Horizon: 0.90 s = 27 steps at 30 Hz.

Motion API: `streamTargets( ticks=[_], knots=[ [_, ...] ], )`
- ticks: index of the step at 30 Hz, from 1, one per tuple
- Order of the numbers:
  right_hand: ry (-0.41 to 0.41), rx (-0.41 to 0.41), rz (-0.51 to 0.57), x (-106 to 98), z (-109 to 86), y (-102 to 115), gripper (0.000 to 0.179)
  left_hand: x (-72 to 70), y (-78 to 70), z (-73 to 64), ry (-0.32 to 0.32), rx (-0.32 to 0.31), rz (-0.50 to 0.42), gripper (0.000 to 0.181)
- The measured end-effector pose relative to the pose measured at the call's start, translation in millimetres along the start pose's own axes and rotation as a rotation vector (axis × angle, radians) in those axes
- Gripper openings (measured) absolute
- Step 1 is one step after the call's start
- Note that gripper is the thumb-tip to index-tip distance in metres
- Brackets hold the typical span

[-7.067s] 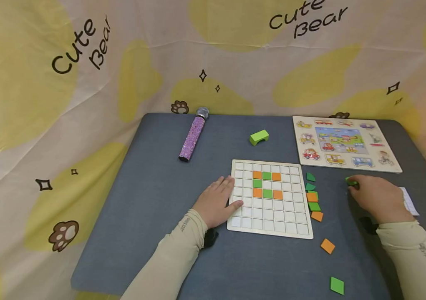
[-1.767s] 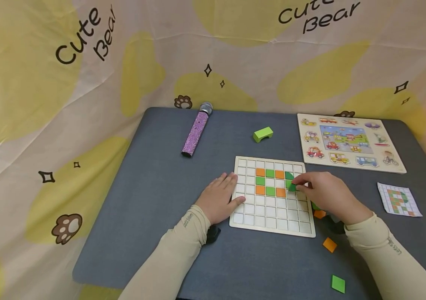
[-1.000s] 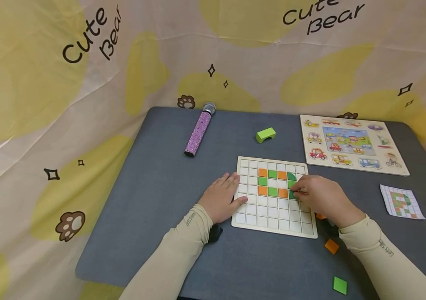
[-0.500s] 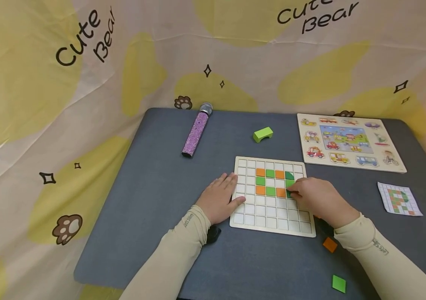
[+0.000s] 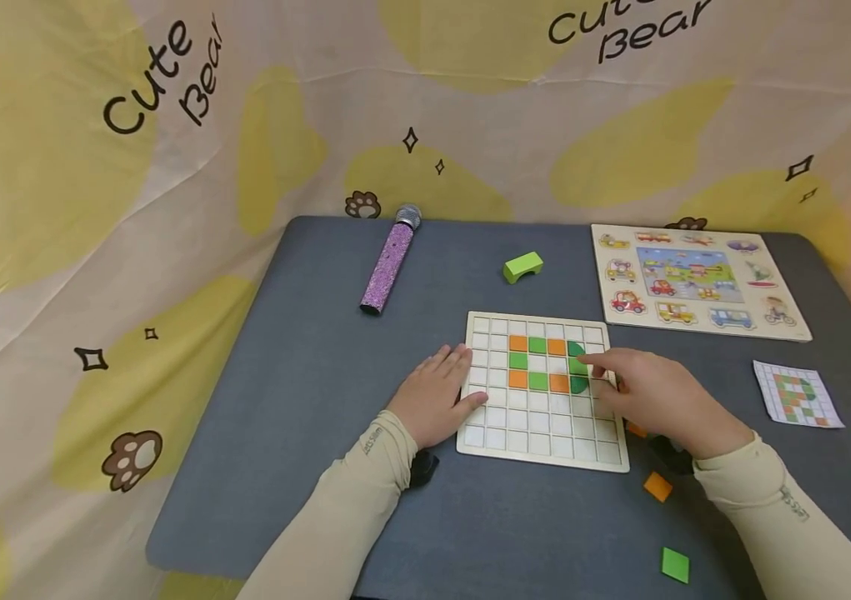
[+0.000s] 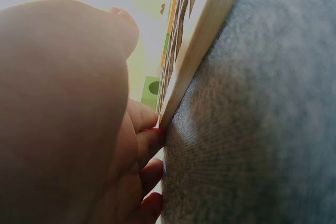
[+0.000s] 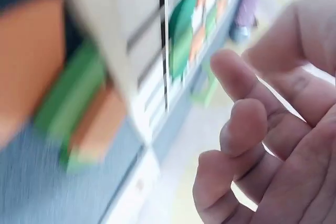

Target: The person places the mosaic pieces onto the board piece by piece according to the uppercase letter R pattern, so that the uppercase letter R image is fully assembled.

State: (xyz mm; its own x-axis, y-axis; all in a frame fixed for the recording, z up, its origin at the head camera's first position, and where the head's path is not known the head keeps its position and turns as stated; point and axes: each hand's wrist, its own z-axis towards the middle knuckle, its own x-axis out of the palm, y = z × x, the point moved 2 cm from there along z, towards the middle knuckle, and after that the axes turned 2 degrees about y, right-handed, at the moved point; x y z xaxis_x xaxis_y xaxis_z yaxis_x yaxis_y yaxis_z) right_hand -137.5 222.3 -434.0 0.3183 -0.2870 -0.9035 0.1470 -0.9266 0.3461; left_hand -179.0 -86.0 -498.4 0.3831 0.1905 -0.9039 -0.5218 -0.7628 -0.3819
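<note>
A square wooden grid board (image 5: 496, 417) holds orange and green square tiles in a ring. Two dark green quarter-circle pieces, an upper one (image 5: 575, 348) and a lower one (image 5: 579, 384), sit above and below a light green tile (image 5: 578, 367) on the ring's right side. My left hand (image 5: 433, 396) lies with spread fingers at the board's left edge, thumb over the rim; its fingertips meet the wooden side in the left wrist view. Over the board's right side, my right hand (image 5: 658, 398) points its index finger at these pieces. Its loosely bent fingers (image 7: 247, 127) hold nothing.
Loose tiles lie right of the board, including an orange tile (image 5: 658, 486) and a green tile (image 5: 675, 565). A pattern card (image 5: 798, 396) is farther right. Behind are a vehicle puzzle (image 5: 703, 321), a green arch block (image 5: 523, 267) and a glittery microphone (image 5: 387, 267).
My right hand brought the second dark green quarter-circle piece from the right into the cell below the light green tile, then let go and drew slightly back. My left hand stays put.
</note>
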Motion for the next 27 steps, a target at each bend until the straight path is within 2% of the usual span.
streamTargets(
  ticks=[5, 9, 16, 18, 27],
  knots=[
    [-0.074, 0.069, 0.031, -16, -25.1, -30, 0.04, 2.3, -3.5, 2.1, -0.005, 0.01, -0.008, 0.078],
    [-0.1, 0.085, 0.019, -19, -36.3, -44, 0.039, 3.5, -2.0, 1.2, -0.009, 0.013, -0.007, 0.079],
    [-0.057, 0.006, -0.089, 9, -34.9, -39, 0.041, 3.2, 4.9, -3.6, -0.018, -0.006, -0.002, 0.078],
    [-0.063, 0.005, -0.112, 14, -35.3, -37, 0.042, 1.8, 4.3, -3.5, -0.017, -0.001, -0.01, 0.078],
    [-0.092, 0.02, -0.143, 16, -41.1, -38, 0.039, 0.5, 0.3, 0.2, -0.02, 0.013, 0.001, 0.078]
  ],
)
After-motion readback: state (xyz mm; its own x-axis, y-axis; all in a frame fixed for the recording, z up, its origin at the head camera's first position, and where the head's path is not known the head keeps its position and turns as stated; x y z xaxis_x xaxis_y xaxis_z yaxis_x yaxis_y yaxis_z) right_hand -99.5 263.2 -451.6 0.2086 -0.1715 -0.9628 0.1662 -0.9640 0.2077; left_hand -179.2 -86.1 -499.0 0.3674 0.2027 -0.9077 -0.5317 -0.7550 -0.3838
